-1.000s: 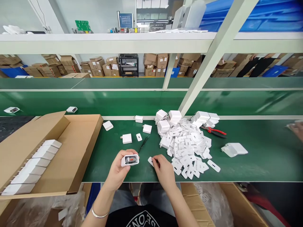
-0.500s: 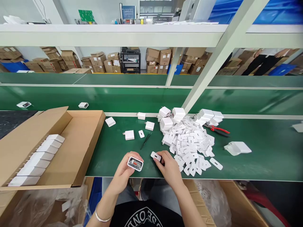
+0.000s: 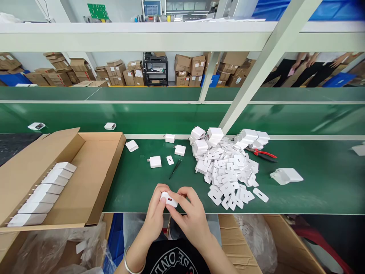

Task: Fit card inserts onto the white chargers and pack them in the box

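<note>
A white USB charger (image 3: 169,199) sits between both hands over the table's front edge, its end with the red-lined USB slot facing me. My left hand (image 3: 156,209) wraps round the charger's body. With thumb and fingers, my right hand (image 3: 188,211) presses on the white end cover, which now lies over the charger's opening; whether it is fully seated I cannot tell. Right of the hands spreads a heap of loose white end covers (image 3: 228,171). Black tweezers (image 3: 175,169) lie beyond the hands, beside a single end cover (image 3: 170,160) and a white charger (image 3: 155,161).
An open cardboard box (image 3: 94,179) at left holds a row of chargers (image 3: 45,197). Red-handled pliers (image 3: 262,153) and a clear-looking white housing (image 3: 286,176) lie at right. Two chargers lie on the green conveyor belt (image 3: 159,118) behind. A slanted white post (image 3: 256,72) rises beyond the heap.
My right hand has moved left with the end cover and set it against the charger's open end. Chargers on the belt have shifted right. Another person appears at the far right.
</note>
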`<state>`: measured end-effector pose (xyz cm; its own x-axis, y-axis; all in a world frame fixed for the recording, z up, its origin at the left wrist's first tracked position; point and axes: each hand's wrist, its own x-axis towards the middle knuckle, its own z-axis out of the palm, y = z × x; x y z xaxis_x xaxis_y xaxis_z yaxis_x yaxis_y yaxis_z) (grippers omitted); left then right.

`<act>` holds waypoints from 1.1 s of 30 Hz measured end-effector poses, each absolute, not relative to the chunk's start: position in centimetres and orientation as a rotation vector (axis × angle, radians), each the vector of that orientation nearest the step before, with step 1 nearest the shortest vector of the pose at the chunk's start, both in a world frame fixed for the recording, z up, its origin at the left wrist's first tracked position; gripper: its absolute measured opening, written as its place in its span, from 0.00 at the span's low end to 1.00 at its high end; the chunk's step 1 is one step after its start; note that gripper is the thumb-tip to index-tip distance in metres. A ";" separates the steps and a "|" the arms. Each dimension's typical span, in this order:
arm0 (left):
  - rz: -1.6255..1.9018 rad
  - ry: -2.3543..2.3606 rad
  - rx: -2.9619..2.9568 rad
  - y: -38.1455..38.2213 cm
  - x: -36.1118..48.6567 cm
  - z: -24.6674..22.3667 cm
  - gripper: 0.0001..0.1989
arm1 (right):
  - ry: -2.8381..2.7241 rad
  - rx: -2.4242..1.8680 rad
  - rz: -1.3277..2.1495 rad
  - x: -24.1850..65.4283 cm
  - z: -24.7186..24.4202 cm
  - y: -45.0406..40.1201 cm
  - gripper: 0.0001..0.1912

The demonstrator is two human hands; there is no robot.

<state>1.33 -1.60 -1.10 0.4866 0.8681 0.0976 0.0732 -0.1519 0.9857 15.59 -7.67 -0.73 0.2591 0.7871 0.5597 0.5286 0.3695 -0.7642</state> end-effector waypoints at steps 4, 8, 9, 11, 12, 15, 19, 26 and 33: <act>1.037 0.846 1.557 -1.7 1.8 -1.5 0.16 | -1.181 -1.267 0.599 15.2 -1.7 -7.6 0.20; 1.147 0.835 1.656 -2.1 2.1 -1.9 0.15 | -0.871 -1.068 1.082 14.6 -2.8 -7.3 0.21; 1.136 0.857 1.696 -2.2 2.1 -1.9 0.15 | -0.840 -1.027 1.153 14.4 -2.9 -7.2 0.20; 1.083 0.913 1.761 -2.3 2.1 -2.0 0.15 | -0.796 -1.000 1.163 14.2 -2.9 -6.9 0.19; 1.043 0.942 1.783 -2.3 2.1 -2.0 0.17 | -0.779 -1.008 1.119 14.2 -2.9 -6.8 0.19; 0.925 0.956 1.824 -1.9 1.9 -2.0 0.24 | -0.782 -1.070 0.946 14.3 -3.0 -6.5 0.21; 0.954 0.862 1.841 -1.3 1.8 -2.1 0.22 | -0.814 -1.057 0.901 14.3 -3.4 -6.5 0.21; 1.178 0.889 1.854 -2.0 2.4 -2.2 0.18 | -0.735 -0.977 0.899 13.0 -4.0 -6.5 0.19; 1.163 0.865 1.666 -1.5 2.0 -2.9 0.19 | -0.730 -1.016 0.838 12.3 -4.4 -6.0 0.22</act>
